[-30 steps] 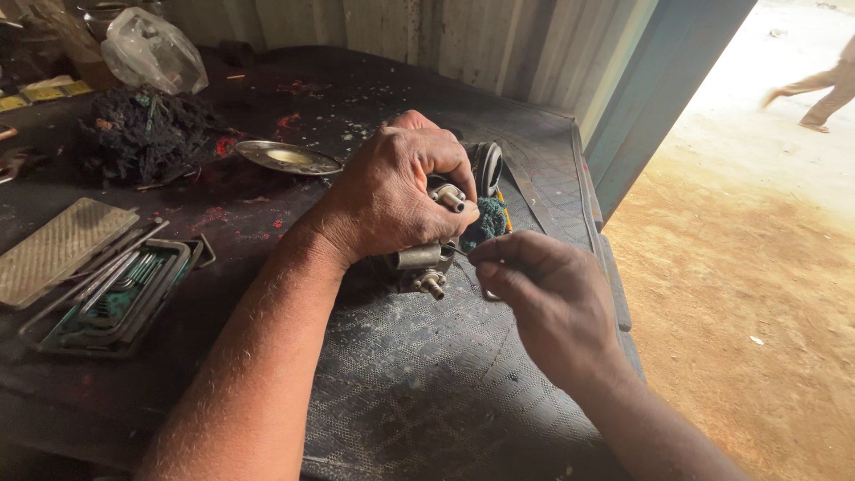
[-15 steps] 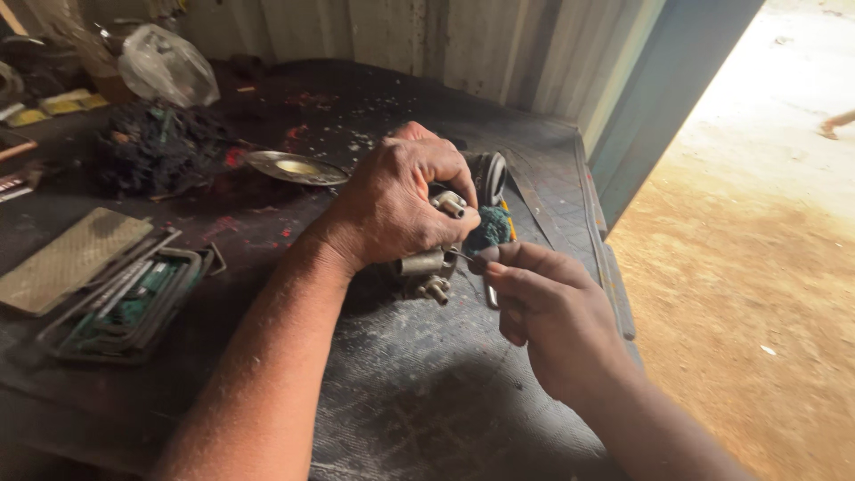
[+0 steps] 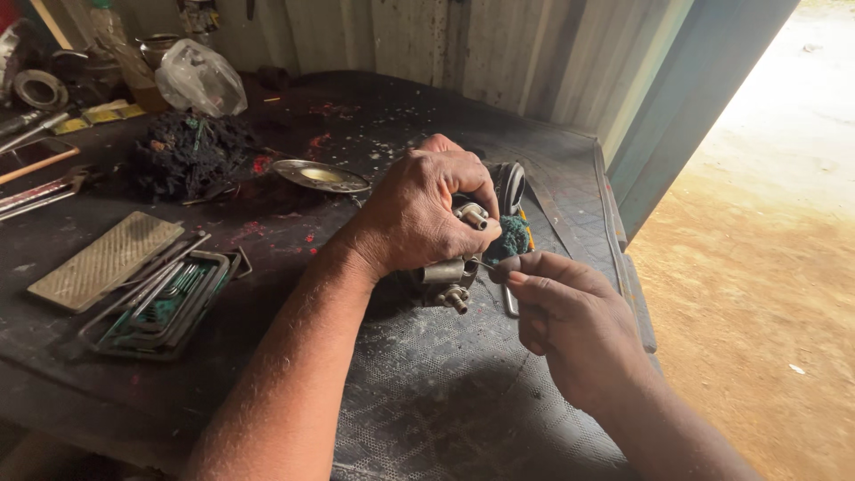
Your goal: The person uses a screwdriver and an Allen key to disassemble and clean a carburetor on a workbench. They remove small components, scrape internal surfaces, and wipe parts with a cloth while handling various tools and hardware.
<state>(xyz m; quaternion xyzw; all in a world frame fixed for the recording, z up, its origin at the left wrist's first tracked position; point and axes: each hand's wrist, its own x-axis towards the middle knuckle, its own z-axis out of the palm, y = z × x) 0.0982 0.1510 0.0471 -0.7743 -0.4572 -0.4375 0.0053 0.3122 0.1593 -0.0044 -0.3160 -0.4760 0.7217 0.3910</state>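
My left hand (image 3: 426,212) grips a small metal carburettor-like part (image 3: 448,274) with brass fittings, holding it down on the black rubber-matted workbench (image 3: 427,401). My right hand (image 3: 570,321) sits just to its right, its thumb and forefinger pinched on a thin wire or needle (image 3: 485,264) whose tip touches the part. A dark green rag (image 3: 512,239) lies right behind the part, between the two hands. Most of the part's body is hidden under my left palm.
A shallow metal dish (image 3: 321,175) lies behind the left hand. To the left are a flat metal file (image 3: 105,260), an open tool case (image 3: 160,303), a heap of dark waste cloth (image 3: 191,156) and a clear plastic bag (image 3: 201,78). The bench's right edge (image 3: 637,303) borders a sandy floor.
My right hand has moved closer to the part and now pinches the thin wire against it. The left hand keeps its grip; the view has shifted slightly.
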